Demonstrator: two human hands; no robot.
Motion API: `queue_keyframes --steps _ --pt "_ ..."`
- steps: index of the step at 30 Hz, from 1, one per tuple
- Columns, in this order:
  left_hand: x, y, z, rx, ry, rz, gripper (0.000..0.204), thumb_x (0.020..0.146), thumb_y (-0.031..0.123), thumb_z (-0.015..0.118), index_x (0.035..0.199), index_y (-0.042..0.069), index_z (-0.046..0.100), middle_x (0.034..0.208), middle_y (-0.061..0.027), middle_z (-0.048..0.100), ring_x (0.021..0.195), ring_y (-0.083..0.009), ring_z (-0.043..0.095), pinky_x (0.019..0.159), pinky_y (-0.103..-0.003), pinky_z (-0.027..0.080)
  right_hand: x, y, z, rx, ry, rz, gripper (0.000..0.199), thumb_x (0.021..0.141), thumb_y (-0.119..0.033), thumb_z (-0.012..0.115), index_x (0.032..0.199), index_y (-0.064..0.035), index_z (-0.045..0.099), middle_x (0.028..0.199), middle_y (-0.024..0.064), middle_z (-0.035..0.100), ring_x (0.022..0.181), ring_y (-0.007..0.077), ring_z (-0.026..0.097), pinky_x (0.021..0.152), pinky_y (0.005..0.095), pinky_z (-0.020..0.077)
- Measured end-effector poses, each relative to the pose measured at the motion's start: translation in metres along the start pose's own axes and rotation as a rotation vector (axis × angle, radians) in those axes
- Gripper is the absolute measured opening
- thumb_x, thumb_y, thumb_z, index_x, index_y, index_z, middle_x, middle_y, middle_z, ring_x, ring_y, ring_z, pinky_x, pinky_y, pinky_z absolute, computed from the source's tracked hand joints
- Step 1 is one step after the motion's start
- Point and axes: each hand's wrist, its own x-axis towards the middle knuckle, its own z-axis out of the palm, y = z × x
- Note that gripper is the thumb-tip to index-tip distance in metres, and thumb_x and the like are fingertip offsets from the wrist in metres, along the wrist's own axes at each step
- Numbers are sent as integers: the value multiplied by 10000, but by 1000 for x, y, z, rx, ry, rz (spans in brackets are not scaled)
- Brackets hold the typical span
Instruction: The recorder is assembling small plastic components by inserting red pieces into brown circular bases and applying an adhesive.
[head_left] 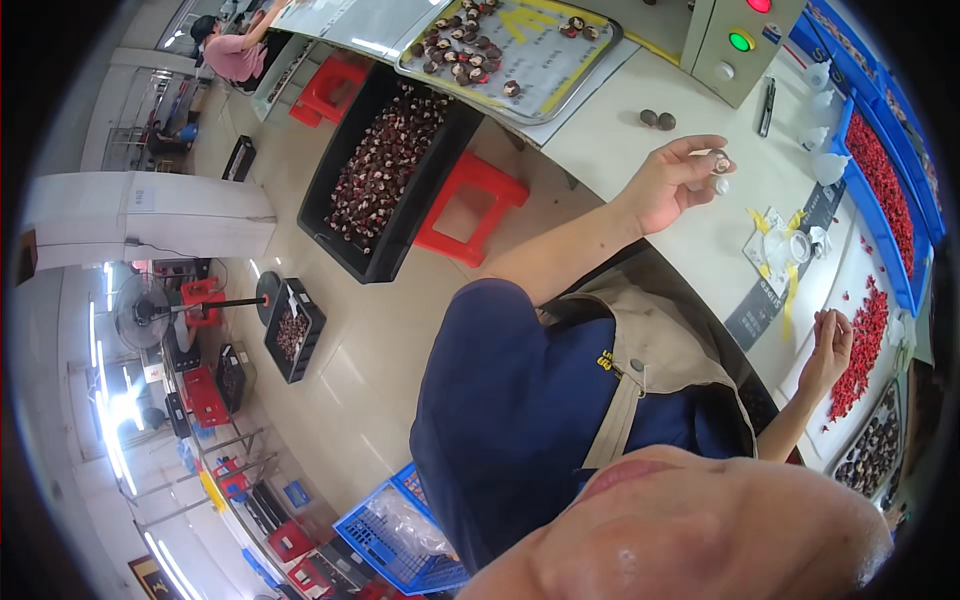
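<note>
My left hand (685,178) is over the white worktop, thumb and fingers closed on a small round brown-and-cream piece (719,162). Just below those fingers is a small white round part (721,186). Two dark brown balls (657,119) lie a little beyond this hand. On the right, my right hand (828,350) has its fingertips drawn together beside a heap of small red parts (862,345). Whatever those fingertips may hold is too small to make out. Between the hands sits a small white fixture with yellow tape (780,247).
Beyond my left hand stand a metal tray (575,85) of brown-and-cream pieces and a machine box (735,50) with lit buttons. A blue bin (850,180) holds red parts. Dark pieces fill a tray (872,450) at right. A black crate (320,215) rests by red stools (470,210).
</note>
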Motion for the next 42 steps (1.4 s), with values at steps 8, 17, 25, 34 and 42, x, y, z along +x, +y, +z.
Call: queue_keyframes --steps 8,17,25,34,42 --pt "16 -15 8 -6 50 -61 351 932 147 505 1256 17 472 1155 -120 585 1016 -149 562 810 -249 488 1 -25 22 -82 44 64 220 901 -129 579 1052 30 564 943 127 646 877 176 633 794 276 512" --pt "30 -52 13 -71 -24 -255 349 936 49 454 1281 -7 447 1224 -142 538 1204 -211 477 875 -258 513 -4 -34 11 -100 71 48 156 900 -119 582 983 11 602 907 65 646 861 113 609 785 229 469" --pt "14 -67 9 3 -20 -377 304 895 65 554 1191 50 491 1125 -135 589 950 -121 590 747 -222 503 8 -54 60 -331 -110 18 132 891 -149 589 936 -28 615 870 -7 621 818 42 516 726 179 390" --pt "10 -71 3 71 -75 -454 276 892 66 560 1163 47 507 1106 -116 595 898 -105 586 752 -227 494 24 -70 94 -583 -191 -224 133 854 -182 627 854 -50 614 803 -4 586 745 88 512 697 254 375" --pt "12 -69 2 75 -85 -455 293 899 44 536 1188 17 495 1143 -156 563 949 -138 569 779 -261 488 36 -84 103 -852 -245 -331 135 828 -140 654 814 -19 596 788 47 582 758 119 542 654 270 434"
